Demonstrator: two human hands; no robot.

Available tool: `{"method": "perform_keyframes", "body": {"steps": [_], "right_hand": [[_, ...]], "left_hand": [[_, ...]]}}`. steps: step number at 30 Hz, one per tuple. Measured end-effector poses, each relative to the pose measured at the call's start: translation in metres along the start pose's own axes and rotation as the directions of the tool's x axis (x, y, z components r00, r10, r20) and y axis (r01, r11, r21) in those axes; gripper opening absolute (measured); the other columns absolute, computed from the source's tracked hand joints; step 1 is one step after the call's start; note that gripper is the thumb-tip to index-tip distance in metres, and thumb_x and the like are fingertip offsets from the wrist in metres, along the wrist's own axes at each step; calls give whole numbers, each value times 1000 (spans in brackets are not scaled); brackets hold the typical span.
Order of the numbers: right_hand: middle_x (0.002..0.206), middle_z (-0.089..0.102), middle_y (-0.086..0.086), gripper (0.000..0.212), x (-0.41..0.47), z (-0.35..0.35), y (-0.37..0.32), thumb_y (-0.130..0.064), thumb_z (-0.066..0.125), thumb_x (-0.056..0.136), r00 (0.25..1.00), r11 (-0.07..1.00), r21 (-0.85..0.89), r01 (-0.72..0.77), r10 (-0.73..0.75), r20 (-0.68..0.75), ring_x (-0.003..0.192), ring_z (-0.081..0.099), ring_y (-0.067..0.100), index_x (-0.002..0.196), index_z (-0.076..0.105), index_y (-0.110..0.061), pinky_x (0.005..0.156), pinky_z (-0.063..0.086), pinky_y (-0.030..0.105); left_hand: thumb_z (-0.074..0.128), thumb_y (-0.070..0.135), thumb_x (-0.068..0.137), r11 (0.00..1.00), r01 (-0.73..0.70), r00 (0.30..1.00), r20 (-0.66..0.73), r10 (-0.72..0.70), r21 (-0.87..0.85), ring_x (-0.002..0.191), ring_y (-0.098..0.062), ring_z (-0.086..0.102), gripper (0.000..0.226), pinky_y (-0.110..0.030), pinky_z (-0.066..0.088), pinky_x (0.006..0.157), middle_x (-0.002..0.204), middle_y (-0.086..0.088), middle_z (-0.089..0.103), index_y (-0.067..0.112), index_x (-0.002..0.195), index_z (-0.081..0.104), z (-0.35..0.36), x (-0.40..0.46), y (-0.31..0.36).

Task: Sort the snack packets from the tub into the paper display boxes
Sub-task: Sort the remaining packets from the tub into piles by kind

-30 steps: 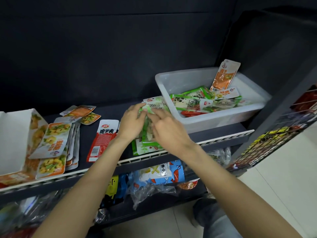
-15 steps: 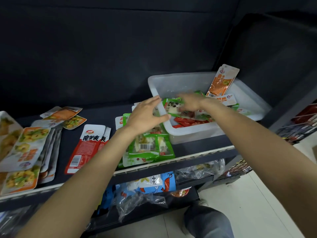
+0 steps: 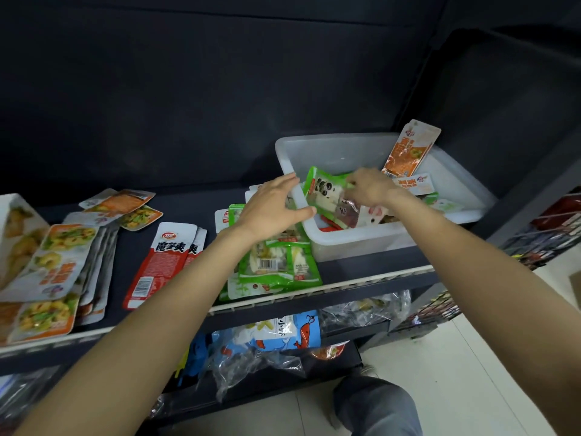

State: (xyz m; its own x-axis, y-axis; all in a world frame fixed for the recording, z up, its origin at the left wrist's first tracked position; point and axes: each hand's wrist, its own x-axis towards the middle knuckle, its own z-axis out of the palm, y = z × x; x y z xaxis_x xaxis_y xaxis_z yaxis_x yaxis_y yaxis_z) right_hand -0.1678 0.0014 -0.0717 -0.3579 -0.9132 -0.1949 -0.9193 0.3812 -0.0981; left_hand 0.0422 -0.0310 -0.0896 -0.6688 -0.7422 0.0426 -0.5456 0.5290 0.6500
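So this is all sitting on a dark shelf [image 3: 188, 215] with a pale ribbed strip running along its front edge, dark wall panels behind it, and a pale tiled floor [image 3: 471, 372] showing at the bottom right. The white plastic tub [image 3: 355, 240] is sitting on the right end of the shelf with a few snack packets in it, and one orange packet [image 3: 408, 149] is leaning upright against its back wall. The right hand [image 3: 372, 187] is reaching into the tub and gripping a green packet with a panda face [image 3: 323, 191], lifting it at a tilt over the others. The left hand [image 3: 273, 209] is hovering at the tub's left rim with fingers spread and relaxed, holding nothing. Just in front of the tub, a small pile of green packets [image 3: 276, 265] is lying near the shelf edge. Left of that are two red packets [image 3: 157, 265], then a fanned stack of orange and yellow packets [image 3: 53, 265]. A paper display box [image 3: 15, 228] is peeking in at the far left. A lower shelf is holding a blue bag with shrimp drawings [image 3: 283, 332] and some clear plastic bags [image 3: 361, 309]. A wire rack [image 3: 540, 237] is standing off to the right.
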Motion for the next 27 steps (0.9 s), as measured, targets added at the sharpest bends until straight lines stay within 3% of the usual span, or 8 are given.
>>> {"method": "perform_keyframes", "body": {"steps": [3,5,8,10,14,18,22,27], "right_hand": [[86,61,13,24,-21,-15,-7,-26,47,97,941,979,203,16,54,-335,88,60,34,99,65,-11,67,40,32],[79,59,11,21,-40,-30,-18,-28,50,96,872,940,325,104,71,-485,81,57,30,96,65,-14,65,36,31],[80,64,10,20,-62,-43,-44,-28,55,93,837,854,450,261,32,-546,79,57,26,93,66,-11,66,38,34],[93,69,12,21,-66,-37,-63,-24,57,92,829,820,479,312,11,-559,90,62,28,101,67,-8,72,40,34],[137,49,10,57,-71,-9,-105,-19,58,92,842,836,460,300,-6,-539,124,47,28,144,35,-12,96,38,35],[145,31,15,48,-73,37,-140,-16,52,93,840,907,187,377,-250,-482,134,30,31,139,42,-9,106,35,38],[143,39,19,45,-68,74,-152,-19,36,100,938,947,-60,315,-320,-135,133,32,33,142,34,-3,110,25,39],[152,30,14,53,-57,91,-140,-38,26,101,956,956,82,281,-272,-111,142,21,29,147,29,-10,118,16,40]], "left_hand": [[60,40,89,997,6,989,-146,-17,-73,138,-15,29,63,-27,26,107,150,2,33,18,143,37,1,0,3],[58,39,91,955,17,969,-230,-88,-296,131,-14,39,56,-25,32,103,143,1,42,18,140,41,0,-3,10],[58,31,93,713,24,959,-185,-214,-700,112,-13,58,43,-31,43,101,123,2,60,19,132,48,-13,-7,21],[62,18,90,611,17,953,-172,-248,-792,100,-15,65,38,-32,51,92,109,-1,66,18,125,49,-24,-10,20],[70,-2,78,657,48,911,-236,-337,-752,102,-18,64,58,-35,54,84,109,-5,67,16,128,47,-40,-20,-11],[64,-3,82,702,147,892,-214,-399,-697,92,-19,65,40,-28,52,78,97,-5,68,17,116,57,-31,-27,-46],[52,12,91,923,296,921,-182,-344,-245,111,-23,60,25,-28,44,93,113,-7,69,16,108,71,-8,-23,-67],[44,25,98,950,290,938,-163,-307,-117,124,-27,51,33,-32,39,101,130,-9,59,16,126,60,-2,-27,-71]]}}
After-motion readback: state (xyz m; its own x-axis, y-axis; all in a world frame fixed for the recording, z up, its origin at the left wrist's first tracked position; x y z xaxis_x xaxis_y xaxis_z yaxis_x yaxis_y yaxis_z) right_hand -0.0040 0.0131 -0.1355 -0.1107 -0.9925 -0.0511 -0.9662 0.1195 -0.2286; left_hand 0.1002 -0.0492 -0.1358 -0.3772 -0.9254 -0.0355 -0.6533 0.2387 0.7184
